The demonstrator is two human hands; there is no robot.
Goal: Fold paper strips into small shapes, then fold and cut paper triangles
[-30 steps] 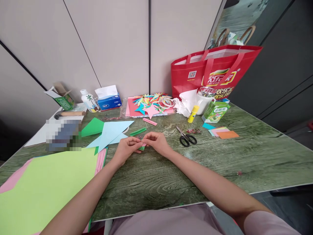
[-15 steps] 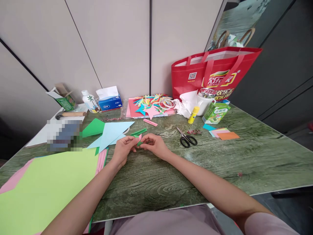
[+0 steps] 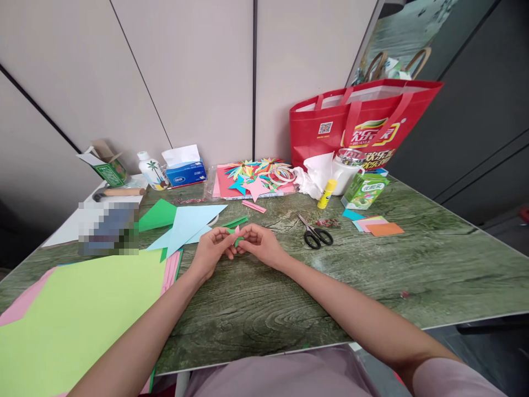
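Between my fingertips is a small pink and green folded paper piece point(image 3: 237, 240), partly covered by the fingers. My left hand point(image 3: 212, 249) pinches it from the left, and my right hand point(image 3: 264, 246) pinches it from the right. Just beyond the hands lie green folded paper strips point(image 3: 235, 221) and a pink paper strip point(image 3: 254, 207). Light blue paper triangles point(image 3: 194, 223) rest beside my left hand, overlapping a green paper sheet point(image 3: 159, 215). To the right of my right hand are black-handled scissors point(image 3: 318, 237).
A yellow-green paper sheet point(image 3: 95, 314) covers the left front. Folded paper stars point(image 3: 256, 187) lie at the back. A glue stick point(image 3: 327, 194), a white mug point(image 3: 346, 172), a green carton point(image 3: 365, 191) and a red bag point(image 3: 322, 138) stand right of them. Small paper rectangles point(image 3: 386, 229) lie at right.
The fingers of both hands have shifted slightly around the folded paper, and more of its green part shows. The things on the table stay in place.
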